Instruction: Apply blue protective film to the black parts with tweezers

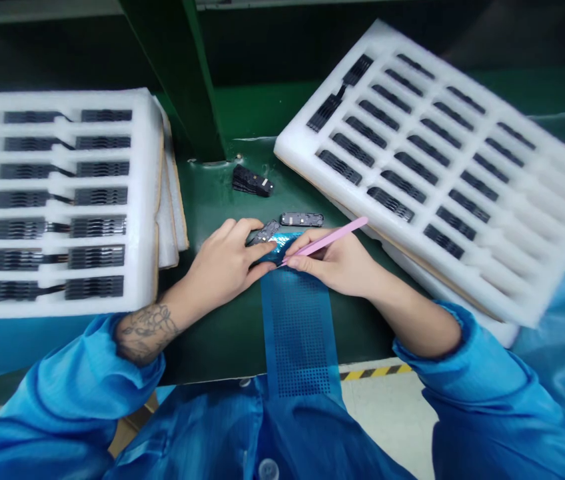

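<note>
Looking down from the head camera, a blue perforated strip (297, 333) lies on a green bench mat (215, 183), and everything sits around its far end. There, the left hand (225, 263) curls nearly closed over a small black part (263, 233), pinching it between thumb and fingers. The part looks light, stiff and probably brittle, a thin moulded piece that seems best held by its long edges, with little force. The right hand (332, 261) is mostly closed too, gripping pink tweezers (330, 238) like a pen. Their tips slant down to the strip's glossy end, just beside the left thumb, though the fingers partly hide the exact contact.

Both forearms angle in from blue smock sleeves (477, 380), elbows wide, wrists low near the mat. Just beyond the strip's end lies a second black part (301, 219), and farther beyond it a small stack of black parts (252, 181). To the strip's left, a white foam tray (147, 200) holds rows of dark parts in slots, on top of other trays. To the strip's right, a tilted white foam tray (312, 143) holds similar rows.
</note>
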Demonstrator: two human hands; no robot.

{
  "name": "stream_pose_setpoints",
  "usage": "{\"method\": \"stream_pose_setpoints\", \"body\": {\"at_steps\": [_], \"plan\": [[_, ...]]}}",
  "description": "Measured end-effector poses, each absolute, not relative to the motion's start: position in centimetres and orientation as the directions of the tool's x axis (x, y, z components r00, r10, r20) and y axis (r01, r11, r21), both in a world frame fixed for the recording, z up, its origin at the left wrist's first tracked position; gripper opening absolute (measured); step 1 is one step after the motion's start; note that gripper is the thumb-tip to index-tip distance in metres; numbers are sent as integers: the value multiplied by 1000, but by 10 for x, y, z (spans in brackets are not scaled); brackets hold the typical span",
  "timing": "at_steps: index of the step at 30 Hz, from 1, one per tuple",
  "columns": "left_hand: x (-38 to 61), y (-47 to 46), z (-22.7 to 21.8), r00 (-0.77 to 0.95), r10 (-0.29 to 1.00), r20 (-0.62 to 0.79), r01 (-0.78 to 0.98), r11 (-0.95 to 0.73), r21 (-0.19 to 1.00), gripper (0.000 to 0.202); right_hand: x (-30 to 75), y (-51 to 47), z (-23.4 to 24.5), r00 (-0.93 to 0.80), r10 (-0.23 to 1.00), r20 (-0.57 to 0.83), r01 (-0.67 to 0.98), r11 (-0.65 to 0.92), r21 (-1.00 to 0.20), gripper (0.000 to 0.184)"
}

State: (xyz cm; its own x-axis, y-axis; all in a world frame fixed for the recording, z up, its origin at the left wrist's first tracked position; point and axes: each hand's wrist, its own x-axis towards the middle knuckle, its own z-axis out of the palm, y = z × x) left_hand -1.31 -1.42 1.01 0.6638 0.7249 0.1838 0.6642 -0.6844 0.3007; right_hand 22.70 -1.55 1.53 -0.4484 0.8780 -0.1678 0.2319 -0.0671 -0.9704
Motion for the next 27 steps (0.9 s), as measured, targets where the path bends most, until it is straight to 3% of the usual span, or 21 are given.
{"method": "stream_pose_setpoints", "body": {"at_steps": [7,12,18,27], "plan": [[-9,-12,10,659,733,169,677,-676,292,29,223,-17,13,-328,929,-169,137,-130,-982,33],[-7,-9,11,626,763,160,695,-639,330,24,219,-19,14,-193,981,-35,167,-3,-986,24],[-2,-8,12,547,834,73,752,-527,396,18,218,-15,11,-200,977,-81,179,-45,-983,28],[0,-9,11,504,862,55,762,-474,441,14,217,-13,11,-195,977,-85,151,-55,-987,27]]}}
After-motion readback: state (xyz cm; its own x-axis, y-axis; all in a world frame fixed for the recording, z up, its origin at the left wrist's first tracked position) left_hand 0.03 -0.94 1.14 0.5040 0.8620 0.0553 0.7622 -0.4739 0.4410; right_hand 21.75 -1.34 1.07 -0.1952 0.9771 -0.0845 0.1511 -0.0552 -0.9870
